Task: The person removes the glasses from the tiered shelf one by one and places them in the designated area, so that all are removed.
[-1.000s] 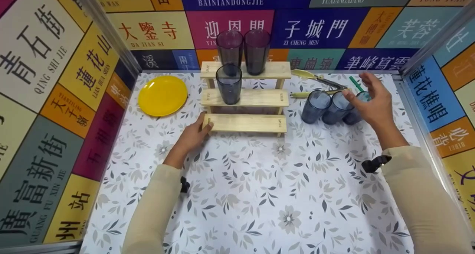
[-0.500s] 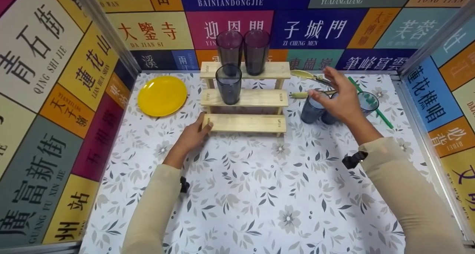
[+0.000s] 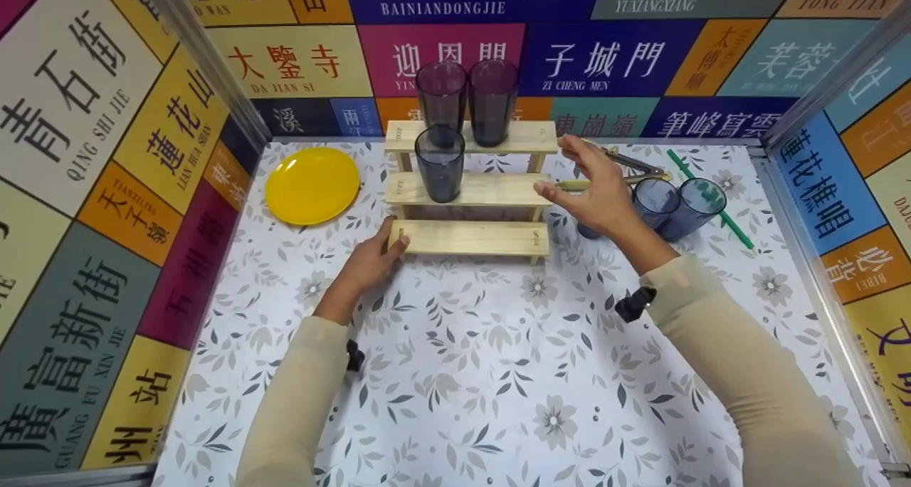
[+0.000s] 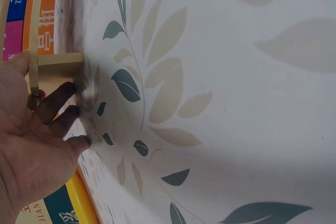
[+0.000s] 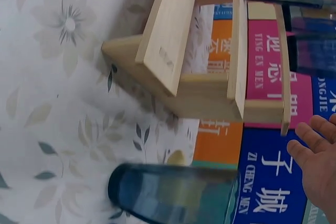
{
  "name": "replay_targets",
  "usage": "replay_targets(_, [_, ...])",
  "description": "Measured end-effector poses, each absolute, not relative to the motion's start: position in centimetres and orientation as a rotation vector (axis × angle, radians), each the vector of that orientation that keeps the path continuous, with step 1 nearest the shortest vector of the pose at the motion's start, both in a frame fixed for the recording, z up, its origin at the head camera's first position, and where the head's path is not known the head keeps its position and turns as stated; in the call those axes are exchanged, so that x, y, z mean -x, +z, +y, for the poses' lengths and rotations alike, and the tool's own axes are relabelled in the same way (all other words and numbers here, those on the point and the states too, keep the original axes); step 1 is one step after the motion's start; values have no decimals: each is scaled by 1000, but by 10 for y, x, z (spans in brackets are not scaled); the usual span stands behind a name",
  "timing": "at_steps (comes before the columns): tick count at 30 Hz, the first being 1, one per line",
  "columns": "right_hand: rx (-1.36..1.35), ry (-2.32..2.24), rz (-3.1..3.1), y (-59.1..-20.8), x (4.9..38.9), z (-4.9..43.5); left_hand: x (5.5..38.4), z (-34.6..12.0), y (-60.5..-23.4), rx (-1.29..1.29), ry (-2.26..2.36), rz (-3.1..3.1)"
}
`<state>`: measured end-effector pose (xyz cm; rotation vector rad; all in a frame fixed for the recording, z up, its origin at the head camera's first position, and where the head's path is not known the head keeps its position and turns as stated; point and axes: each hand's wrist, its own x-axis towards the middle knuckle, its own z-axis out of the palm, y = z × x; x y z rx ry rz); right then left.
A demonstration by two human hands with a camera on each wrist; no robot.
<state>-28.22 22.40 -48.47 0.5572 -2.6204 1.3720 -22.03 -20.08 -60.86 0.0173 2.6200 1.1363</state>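
A three-step wooden rack (image 3: 470,238) stands at the back centre. My left hand (image 3: 364,265) pinches the left end of its lowest step, thumb on top; the left wrist view shows this hand (image 4: 39,140) at the board. One dark glass (image 3: 440,170) is on the middle step, and two more, a left glass (image 3: 441,92) and a right glass (image 3: 492,106), stand on top. My right hand (image 3: 601,195) holds nothing, fingers spread, by the rack's right end. Below it is a bluish glass (image 5: 168,190), mostly hidden in the head view.
Two further glasses, one (image 3: 653,199) beside the other (image 3: 699,203), stand on the patterned tabletop at right. Tongs (image 3: 633,162) lie behind them, and a green straw (image 3: 736,229) lies to their right. A yellow plate (image 3: 312,186) sits at back left. Printed walls enclose three sides.
My right hand has moved left from above the rightmost glass, across the row of glasses, to the rack's right end. The left hand stays on the lowest step.
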Motion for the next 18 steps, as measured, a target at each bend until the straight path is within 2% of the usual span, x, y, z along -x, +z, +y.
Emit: replay_targets(18, [-646, 1566, -2534, -495, 284, 146, 221, -201, -610, 13, 1152, 2607])
